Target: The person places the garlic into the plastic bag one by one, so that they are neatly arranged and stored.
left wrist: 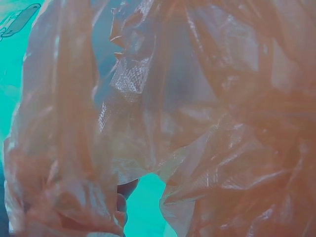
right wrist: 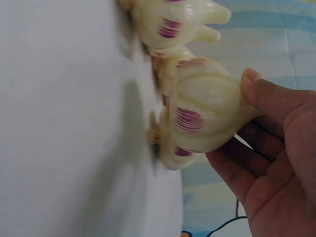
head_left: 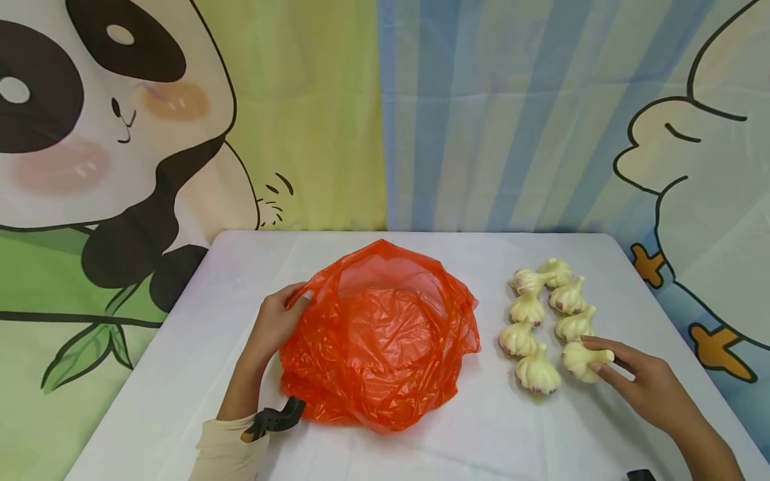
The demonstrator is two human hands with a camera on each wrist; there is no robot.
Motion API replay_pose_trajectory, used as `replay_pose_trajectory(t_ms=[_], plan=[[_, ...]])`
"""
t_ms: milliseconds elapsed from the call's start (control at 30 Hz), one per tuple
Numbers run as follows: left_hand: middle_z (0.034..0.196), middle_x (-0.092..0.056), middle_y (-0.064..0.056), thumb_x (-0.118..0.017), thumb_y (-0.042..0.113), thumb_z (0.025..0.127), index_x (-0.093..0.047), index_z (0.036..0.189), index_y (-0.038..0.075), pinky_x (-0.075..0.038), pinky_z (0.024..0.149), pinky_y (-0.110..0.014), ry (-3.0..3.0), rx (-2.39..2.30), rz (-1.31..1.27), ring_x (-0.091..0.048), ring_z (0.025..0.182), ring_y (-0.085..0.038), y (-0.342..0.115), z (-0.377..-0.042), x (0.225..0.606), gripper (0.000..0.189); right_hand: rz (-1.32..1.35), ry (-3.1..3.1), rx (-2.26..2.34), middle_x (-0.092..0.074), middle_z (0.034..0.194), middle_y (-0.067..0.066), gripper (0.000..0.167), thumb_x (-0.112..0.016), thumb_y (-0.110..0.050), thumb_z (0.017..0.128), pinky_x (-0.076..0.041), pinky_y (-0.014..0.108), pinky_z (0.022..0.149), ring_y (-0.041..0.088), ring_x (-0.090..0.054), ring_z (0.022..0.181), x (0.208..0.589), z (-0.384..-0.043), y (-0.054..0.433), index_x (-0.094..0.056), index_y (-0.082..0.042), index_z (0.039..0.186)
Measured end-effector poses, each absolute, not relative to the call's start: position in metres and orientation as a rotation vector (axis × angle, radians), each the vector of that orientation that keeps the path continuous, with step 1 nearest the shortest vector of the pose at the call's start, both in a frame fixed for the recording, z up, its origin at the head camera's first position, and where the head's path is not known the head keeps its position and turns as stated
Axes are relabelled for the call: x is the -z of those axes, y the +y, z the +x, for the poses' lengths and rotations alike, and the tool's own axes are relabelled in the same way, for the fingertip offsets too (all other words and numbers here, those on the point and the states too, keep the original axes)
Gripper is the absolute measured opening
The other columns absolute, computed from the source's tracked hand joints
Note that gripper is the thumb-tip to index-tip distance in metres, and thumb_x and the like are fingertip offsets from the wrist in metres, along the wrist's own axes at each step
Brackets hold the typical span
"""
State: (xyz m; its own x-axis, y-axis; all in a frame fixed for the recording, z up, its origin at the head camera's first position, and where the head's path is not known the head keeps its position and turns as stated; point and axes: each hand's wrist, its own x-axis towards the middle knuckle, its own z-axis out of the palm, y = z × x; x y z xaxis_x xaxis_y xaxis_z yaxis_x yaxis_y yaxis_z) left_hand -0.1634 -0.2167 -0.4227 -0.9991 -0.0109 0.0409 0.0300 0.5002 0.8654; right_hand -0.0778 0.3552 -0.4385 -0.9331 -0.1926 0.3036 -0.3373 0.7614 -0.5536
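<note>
A thin red plastic bag point(head_left: 391, 334) lies spread on the left-middle of the table, its mouth held wide. My left hand point(head_left: 281, 314) pinches the bag's left rim between thumb and fingers; in the left wrist view the crumpled plastic point(left wrist: 237, 148) hides most of that hand. Over at the right, my right hand point(head_left: 652, 384) grips a garlic bulb point(head_left: 580, 361) by its neck and side. The right wrist view shows this bulb point(right wrist: 207, 106), cream with purple streaks, between thumb and fingers, close to the white tabletop. Several other garlic bulbs point(head_left: 537, 371) sit beside it in two rough rows.
The table point(head_left: 481, 441) has a white cover. Behind it hangs a printed curtain point(head_left: 469, 133) with a panda and a white bird. A black wrist strap piece point(head_left: 279, 415) is on the left forearm, near the bag's lower edge.
</note>
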Motion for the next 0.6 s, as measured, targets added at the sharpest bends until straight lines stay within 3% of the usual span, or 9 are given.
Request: replay_pose_trajectory(t_ms=[233,300,400,600], plan=[[0.111,-0.067,-0.011,-0.054,0.036,0.100,-0.055,0.137,0.010,-0.054,0.084,-0.041,-2.682,1.574,0.004,-0.064,0.098,-0.025,-0.215,-0.163,0.419,0.046,0.454,-2.686,-1.012,-0.063,0.121,-0.014,0.039,-0.073,0.001,0.085,-0.039,0.002,0.081,-0.017,-0.043,0.113,0.421,-0.080,0.355,-0.067,-0.010,0.122],[0.110,-0.067,-0.012,-0.054,0.034,0.100,-0.053,0.139,0.011,-0.055,0.081,-0.039,-2.683,1.583,0.016,-0.065,0.095,-0.025,-0.214,-0.162,0.419,0.045,0.474,-2.671,-1.045,-0.063,0.121,-0.015,0.039,-0.072,0.003,0.085,-0.040,0.002,0.081,-0.016,-0.045,0.114,0.416,-0.082,0.352,-0.067,-0.008,0.122],[0.111,-0.066,-0.013,-0.053,0.031,0.101,-0.052,0.141,0.013,-0.056,0.077,-0.035,-2.684,1.591,0.032,-0.065,0.091,-0.025,-0.214,-0.162,0.419,0.044,0.504,-2.655,-1.075,-0.064,0.122,-0.006,0.041,-0.071,0.004,0.085,-0.040,0.003,0.083,-0.013,-0.045,0.116,0.408,-0.087,0.345,-0.066,-0.008,0.124],[0.116,-0.065,-0.013,-0.053,0.032,0.101,-0.054,0.139,0.012,-0.055,0.080,-0.039,-2.684,1.598,0.025,-0.064,0.095,-0.026,-0.214,-0.160,0.417,0.043,0.600,-2.614,-1.107,-0.064,0.122,-0.007,0.042,-0.069,0.010,0.084,-0.039,0.005,0.086,-0.008,-0.047,0.119,0.391,-0.100,0.327,-0.066,-0.004,0.123]])
